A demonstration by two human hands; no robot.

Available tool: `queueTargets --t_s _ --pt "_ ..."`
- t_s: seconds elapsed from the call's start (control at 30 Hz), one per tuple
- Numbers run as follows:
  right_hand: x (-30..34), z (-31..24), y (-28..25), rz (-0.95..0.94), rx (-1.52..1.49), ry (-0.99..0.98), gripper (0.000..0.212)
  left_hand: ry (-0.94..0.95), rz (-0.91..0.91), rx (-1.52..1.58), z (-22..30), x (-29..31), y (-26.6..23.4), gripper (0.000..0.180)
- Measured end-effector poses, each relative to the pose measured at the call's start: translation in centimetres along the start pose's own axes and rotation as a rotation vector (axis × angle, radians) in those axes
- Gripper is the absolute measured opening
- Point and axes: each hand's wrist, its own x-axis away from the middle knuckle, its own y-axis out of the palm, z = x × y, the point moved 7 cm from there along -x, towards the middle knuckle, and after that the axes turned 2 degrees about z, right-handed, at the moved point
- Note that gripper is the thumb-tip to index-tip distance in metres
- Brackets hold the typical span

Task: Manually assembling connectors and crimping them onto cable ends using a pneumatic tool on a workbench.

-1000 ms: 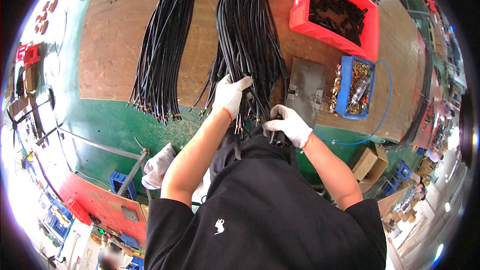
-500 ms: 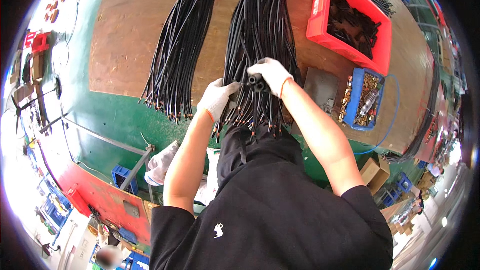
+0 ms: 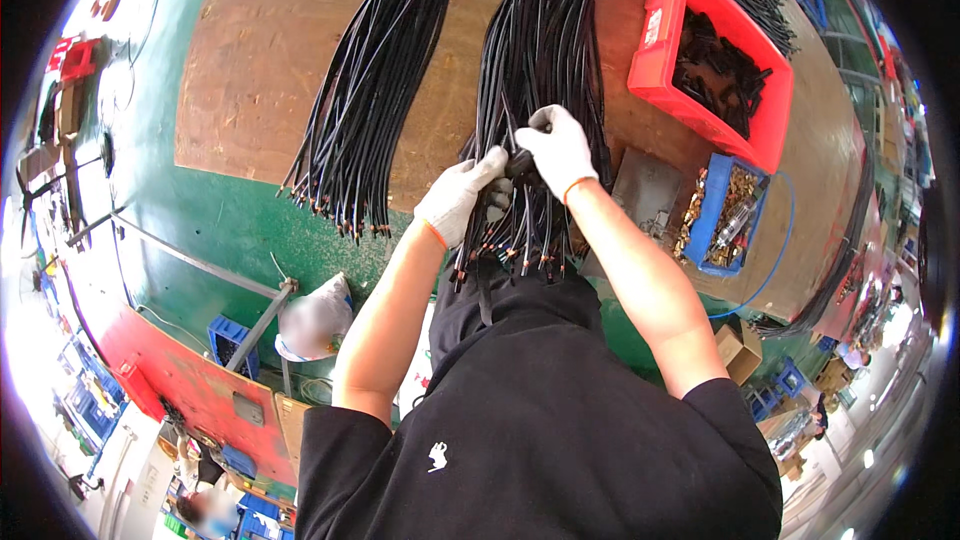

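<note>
A thick bundle of black cables (image 3: 545,50) with bare copper ends hangs toward me over the table's front edge. My left hand (image 3: 458,198), in a white glove, is closed at the bundle's lower part, its fingers around a black cable. Just to its right, my right hand (image 3: 562,152), also gloved, is closed on short black tubes (image 3: 520,164), which its fingers partly cover. Both hands nearly meet above the copper ends. Which cable lies inside the tubes cannot be made out.
A second cable bundle (image 3: 385,80) lies to the left on the wooden table (image 3: 260,60). At right stand a red bin (image 3: 650,70) of black tubes and a blue tray (image 3: 708,205) of brass parts, beside a metal plate (image 3: 640,185). A person (image 3: 205,500) is at lower left.
Both hands have shifted slightly right, and the left one is now closer to the right. The tubes' open ends, earlier facing me, are now mostly hidden. The view has shifted a little.
</note>
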Motion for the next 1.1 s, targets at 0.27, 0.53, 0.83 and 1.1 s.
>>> queueTargets --t_s 0.27,0.53,0.83,1.1 --pt "0.0 3.8 -2.8 0.134 -0.433 0.149 0.033 0.045 -0.099 0.033 -0.7 -1.0 -0.6 0.02" --pt "6.9 1.9 1.8 -0.556 -0.632 0.471 0.027 0.066 -0.036 -0.027 -2.0 -1.7 -0.4 0.016" --pt "8.6 5.1 -0.2 -0.511 -0.433 0.4 0.044 -0.004 0.057 -0.181 -1.4 -2.3 -2.0 0.024" --pt "13.4 6.0 -2.6 -0.787 -0.076 0.231 0.053 0.002 0.031 -0.204 -1.2 -2.7 -2.3 0.023"
